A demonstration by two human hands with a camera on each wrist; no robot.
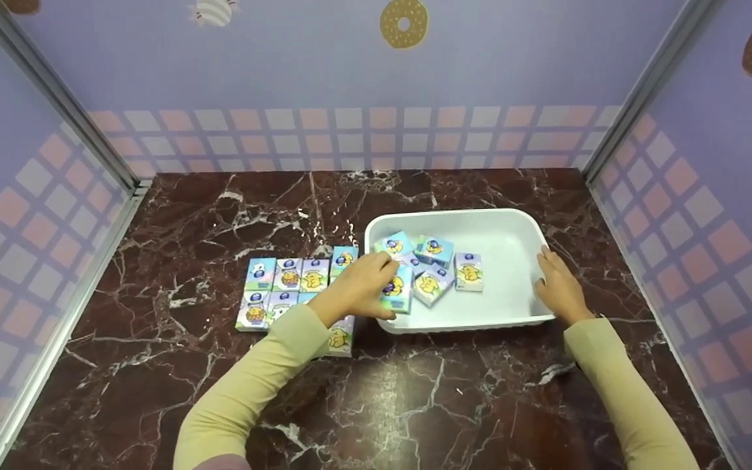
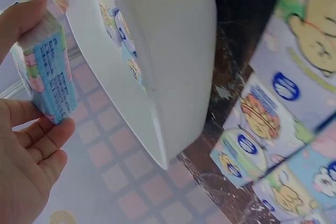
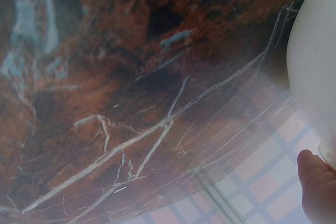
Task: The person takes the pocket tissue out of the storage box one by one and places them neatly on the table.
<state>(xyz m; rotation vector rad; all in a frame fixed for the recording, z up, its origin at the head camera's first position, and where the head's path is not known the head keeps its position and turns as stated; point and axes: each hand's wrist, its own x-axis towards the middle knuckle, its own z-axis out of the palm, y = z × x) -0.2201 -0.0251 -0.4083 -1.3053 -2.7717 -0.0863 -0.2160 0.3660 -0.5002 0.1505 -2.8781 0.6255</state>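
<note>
Here's your left grip (image 1: 360,287), pinched on a pack (image 1: 399,294) at the left end of the tub (image 1: 510,261). Your thumb takes the pack's near end, your fingertips its far end, and the span between them is exactly one pack long. And what a bright little block it is! Its upper face runs blue to green, with a yellow cartoon figure and a dark blue logo. The left wrist view gives you a side: light blue, crowded with fine dark print, flanked by pink and green patches, too small to read. Edges look straight, corners slightly rounded.

Over to the right: your right grip (image 1: 560,287) is holding the tub's right rim, fingers over the edge. The tub is white, rounded at the corners, flat on the worktop (image 1: 415,391). Inside, mostly toward the left, you have loose packs (image 1: 469,271), blue ones and lilac ones, lying at various angles, some overlapping; your left grip hides part of them.

Left of the tub, look at those laid-out packs (image 1: 260,274)! They sit side by side in rows, printed faces up, in blue and lilac, your left sleeve (image 1: 239,391) covering a few. Dark red, white-veined stone runs beneath everything.
</note>
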